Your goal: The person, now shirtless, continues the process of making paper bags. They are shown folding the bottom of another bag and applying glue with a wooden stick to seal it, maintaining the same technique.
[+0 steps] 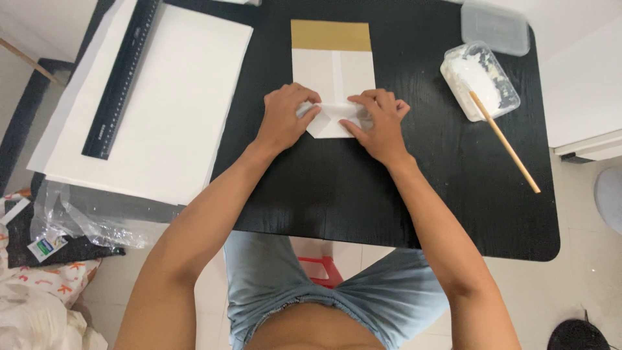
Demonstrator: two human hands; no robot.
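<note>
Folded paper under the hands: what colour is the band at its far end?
Gold-tan band on the white folded paper; head view shows it.
</note>
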